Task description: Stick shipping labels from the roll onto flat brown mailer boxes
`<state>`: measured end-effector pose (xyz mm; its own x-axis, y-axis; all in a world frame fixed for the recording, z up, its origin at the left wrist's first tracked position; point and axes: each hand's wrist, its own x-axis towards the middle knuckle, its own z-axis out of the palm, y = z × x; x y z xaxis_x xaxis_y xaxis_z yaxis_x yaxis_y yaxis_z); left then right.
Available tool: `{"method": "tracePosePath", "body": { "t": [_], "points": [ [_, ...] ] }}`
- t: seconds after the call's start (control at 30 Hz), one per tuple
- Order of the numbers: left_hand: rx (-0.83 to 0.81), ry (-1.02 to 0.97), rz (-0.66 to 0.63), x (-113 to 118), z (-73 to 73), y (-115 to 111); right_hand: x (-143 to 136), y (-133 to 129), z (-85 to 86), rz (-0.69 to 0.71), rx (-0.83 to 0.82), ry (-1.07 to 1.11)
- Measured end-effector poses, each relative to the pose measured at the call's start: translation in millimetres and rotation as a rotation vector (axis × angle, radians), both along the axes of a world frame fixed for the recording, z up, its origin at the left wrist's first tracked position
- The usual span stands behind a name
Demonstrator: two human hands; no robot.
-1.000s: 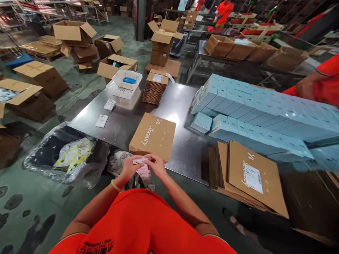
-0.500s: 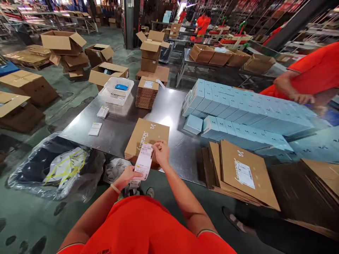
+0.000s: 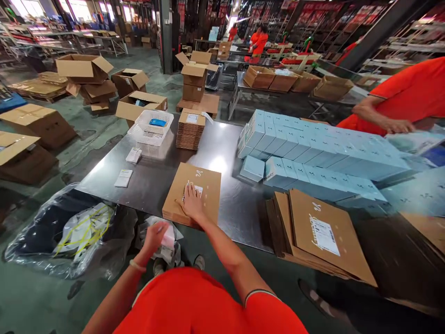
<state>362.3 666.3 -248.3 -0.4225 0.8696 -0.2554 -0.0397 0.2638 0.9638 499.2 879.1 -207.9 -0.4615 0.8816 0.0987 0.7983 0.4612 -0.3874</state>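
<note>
Holding, between closed fingers of the left hand (image 3: 155,237), one pinkish paper strip (image 3: 169,238), blurred and partly covered. Touching, with straightened fingers of the right hand (image 3: 193,202), one white label (image 3: 199,190), mostly hidden below them, on top of one stack of flat cartons (image 3: 209,204) on the steel table (image 3: 238,204). From this stack, at ten o'clock: two piles of white cards (image 3: 123,178); at eleven, one white basket (image 3: 146,138) with one blue packet (image 3: 158,122); at two, pale-blue boxes (image 3: 313,144), too many for exact counting, and one other person (image 3: 410,93), cut off at the edge; toward four, one more carton stack (image 3: 302,215).
</note>
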Motion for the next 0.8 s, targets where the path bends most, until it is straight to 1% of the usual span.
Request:
{"method": "tracePosePath", "body": {
  "t": [0.03, 0.07, 0.1, 0.13, 0.2, 0.27, 0.33, 0.4, 0.43, 0.47, 0.53, 0.6, 0.67, 0.7, 0.73, 0.77, 0.8],
  "points": [
    [0.01, 0.076, 0.041, -6, 10.4, 11, 0, -1, -1.0, 0.05, -0.033, -0.019],
    [0.008, 0.138, 0.08, -11, 20.8, 23, 4, 0, -1.0, 0.046, -0.054, -0.036],
    [-0.007, 0.181, 0.117, -15, 30.2, 36, 12, 3, -0.3, -0.018, -0.06, -0.047],
    [-0.028, 0.211, 0.14, -18, 38.0, 47, 24, 7, 0.4, -0.128, -0.056, -0.054],
    [-0.065, 0.247, 0.127, -19, 47.0, 63, 56, 11, 0.0, -0.365, -0.058, -0.043],
    [-0.093, 0.27, 0.063, -9, 47.5, 67, 92, 8, -4.1, -0.523, -0.148, 0.002],
    [-0.106, 0.261, -0.019, 10, 43.7, 63, 129, 1, -9.0, -0.608, -0.259, 0.091],
    [-0.062, 0.193, -0.118, 34, 41.0, 59, 170, -4, -8.5, -0.697, -0.288, 0.178],
    [-0.02, 0.137, -0.184, 46, 41.0, 58, 195, -5, -4.6, -0.756, -0.259, 0.21],
    [0.019, 0.08, -0.253, 57, 41.9, 59, 223, -5, 2.3, -0.824, -0.212, 0.231],
    [0.049, -0.007, -0.389, 73, 45.3, 63, 291, -5, 24.1, -0.973, -0.107, 0.241],
    [0.022, -0.041, -0.497, 82, 48.6, 68, 365, -6, 52.9, -1.113, -0.016, 0.225],
    [-0.016, -0.07, -0.56, 84, 50.3, 71, 434, -9, 82.9, -1.208, -0.005, 0.195],
    [-0.035, -0.09, -0.576, 83, 50.7, 72, 460, -11, 96.5, -1.252, -0.033, 0.179],
    [-0.048, -0.11, -0.577, 82, 51.2, 72, 480, -11, 108.2, -1.304, -0.055, 0.155],
    [-0.052, -0.13, -0.565, 81, 52.1, 71, 490, -12, 117.3, -1.354, -0.044, 0.119],
    [-0.05, -0.154, -0.536, 80, 53.6, 70, 489, -13, 123.0, -1.384, 0.008, 0.079]
  ]
}}
